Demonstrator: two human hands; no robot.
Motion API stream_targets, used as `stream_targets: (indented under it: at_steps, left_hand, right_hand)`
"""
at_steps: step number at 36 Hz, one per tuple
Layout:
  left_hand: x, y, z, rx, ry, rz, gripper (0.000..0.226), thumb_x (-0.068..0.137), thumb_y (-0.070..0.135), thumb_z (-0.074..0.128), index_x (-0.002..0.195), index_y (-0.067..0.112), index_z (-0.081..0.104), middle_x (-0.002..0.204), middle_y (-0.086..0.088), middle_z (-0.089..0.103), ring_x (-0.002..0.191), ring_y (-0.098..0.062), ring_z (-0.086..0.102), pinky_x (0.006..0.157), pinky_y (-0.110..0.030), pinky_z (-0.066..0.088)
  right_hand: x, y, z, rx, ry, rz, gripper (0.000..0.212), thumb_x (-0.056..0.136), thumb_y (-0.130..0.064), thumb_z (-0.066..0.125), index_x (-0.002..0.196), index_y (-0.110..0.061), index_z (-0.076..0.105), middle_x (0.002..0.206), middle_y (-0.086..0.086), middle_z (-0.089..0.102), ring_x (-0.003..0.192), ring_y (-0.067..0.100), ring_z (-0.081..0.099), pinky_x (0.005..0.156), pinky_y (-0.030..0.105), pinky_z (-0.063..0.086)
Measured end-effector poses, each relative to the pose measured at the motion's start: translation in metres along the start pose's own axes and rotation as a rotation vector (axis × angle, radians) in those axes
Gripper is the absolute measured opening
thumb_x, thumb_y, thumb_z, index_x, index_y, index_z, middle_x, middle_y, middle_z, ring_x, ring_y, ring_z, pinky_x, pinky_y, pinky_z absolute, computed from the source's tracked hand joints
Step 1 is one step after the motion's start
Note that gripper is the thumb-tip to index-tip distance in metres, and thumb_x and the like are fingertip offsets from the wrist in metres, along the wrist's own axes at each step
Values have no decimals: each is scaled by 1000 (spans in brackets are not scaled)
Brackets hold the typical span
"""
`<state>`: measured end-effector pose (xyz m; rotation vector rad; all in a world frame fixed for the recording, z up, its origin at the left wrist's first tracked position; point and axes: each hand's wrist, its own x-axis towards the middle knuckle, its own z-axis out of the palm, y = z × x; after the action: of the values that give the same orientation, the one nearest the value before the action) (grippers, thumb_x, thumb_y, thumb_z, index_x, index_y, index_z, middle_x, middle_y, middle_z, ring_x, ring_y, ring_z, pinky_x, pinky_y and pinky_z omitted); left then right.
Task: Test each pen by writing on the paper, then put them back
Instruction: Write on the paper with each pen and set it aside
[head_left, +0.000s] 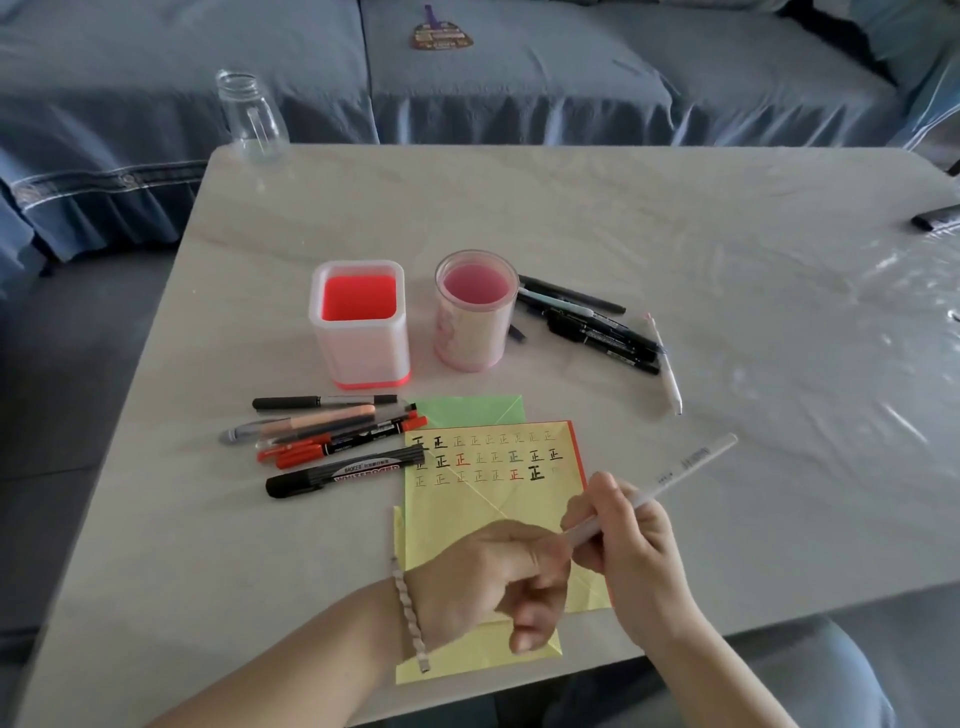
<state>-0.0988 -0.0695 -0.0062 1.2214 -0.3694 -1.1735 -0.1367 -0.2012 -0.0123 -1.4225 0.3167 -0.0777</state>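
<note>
My right hand (631, 551) grips a white pen (685, 470) that slants up to the right above the yellow paper (488, 514). My left hand (493, 577) holds the pen's lower end with curled fingers; the tip and any cap are hidden between the hands. Three rows of small written marks cover the paper's top. A square red-and-white holder (360, 322) and a round pink holder (475, 312) stand empty behind the paper. Several pens and markers (332, 441) lie left of the paper. More dark pens (597, 327) lie right of the round holder.
A green sheet (478, 408) peeks out behind the yellow paper. A single white pen (667, 369) lies beside the dark pile. A clear glass jar (252, 119) stands at the table's far left corner. A dark object (935, 218) sits at the right edge. A blue-covered sofa (467, 78) runs behind.
</note>
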Motion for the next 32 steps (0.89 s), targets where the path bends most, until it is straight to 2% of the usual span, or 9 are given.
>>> stream_targets:
  at_steps: [3, 6, 11, 15, 17, 19, 26, 29, 32]
  left_hand:
    - [-1, 3, -8, 407, 187, 54, 38, 92, 35, 41, 60, 15, 40, 46, 9, 46, 42, -9, 45, 53, -24, 43]
    - [-13, -4, -25, 835, 452, 166, 38, 95, 44, 29, 64, 28, 43, 51, 6, 51, 43, -2, 45, 57, -25, 44]
    - [-4, -25, -38, 1166, 713, 222, 30, 95, 44, 26, 72, 33, 42, 59, 12, 47, 50, -2, 43, 50, -15, 36]
    - [24, -45, -28, 1339, 766, 386, 36, 85, 39, 39, 95, 10, 58, 88, 2, 64, 83, -14, 63, 80, -33, 54]
    - [40, -55, -27, 1428, 776, 354, 40, 83, 41, 38, 103, 9, 52, 119, -11, 60, 114, -25, 56, 99, -39, 43]
    - [50, -61, -28, 1510, 774, 285, 47, 81, 46, 38, 105, 9, 54, 131, -14, 52, 124, -27, 47, 107, -39, 29]
    - [59, -75, -36, 1591, 738, 175, 60, 78, 54, 36, 114, 12, 58, 132, -10, 53, 124, -23, 47, 102, -38, 23]
    - [60, -76, -37, 1585, 763, 231, 67, 80, 55, 38, 126, 6, 39, 132, -11, 53, 123, -25, 49, 102, -38, 24]
    - [59, -77, -38, 1568, 748, 255, 65, 81, 54, 38, 125, 5, 39, 135, -12, 50, 127, -26, 45, 104, -39, 21]
  right_hand:
    - [15, -4, -8, 55, 357, -22, 45, 90, -17, 42, 45, -11, 47, 34, -5, 34, 32, 5, 27, 37, 15, 24]
    - [39, -9, -47, -8, 626, -70, 42, 94, -13, 34, 54, -8, 44, 31, -6, 29, 31, 5, 23, 37, 16, 20]
    - [48, 3, -65, -275, 475, -154, 39, 97, -13, 38, 61, -9, 52, 40, -7, 44, 37, 4, 36, 41, 11, 31]
    - [57, 18, -51, -232, 362, -169, 22, 94, -9, 48, 74, -11, 58, 52, 1, 60, 44, 5, 52, 48, 14, 45]
    - [61, 28, -45, -239, 297, -153, 14, 92, -9, 52, 80, -13, 59, 56, -3, 66, 51, 8, 59, 53, 19, 51]
    - [64, 38, -40, -250, 265, -125, 11, 91, -13, 54, 81, -15, 60, 59, -5, 68, 56, 9, 63, 59, 24, 53]
    - [73, 54, -32, -430, 481, -132, 39, 80, -27, 70, 50, -8, 52, 42, -4, 55, 39, 4, 46, 46, 16, 39]
    - [76, 57, -31, -517, 560, -160, 43, 85, -19, 62, 52, -1, 43, 44, 4, 43, 43, 10, 34, 46, 19, 31]
    - [74, 59, -31, -516, 599, -222, 44, 86, -9, 57, 48, -8, 34, 43, -1, 31, 44, 10, 29, 44, 18, 25]
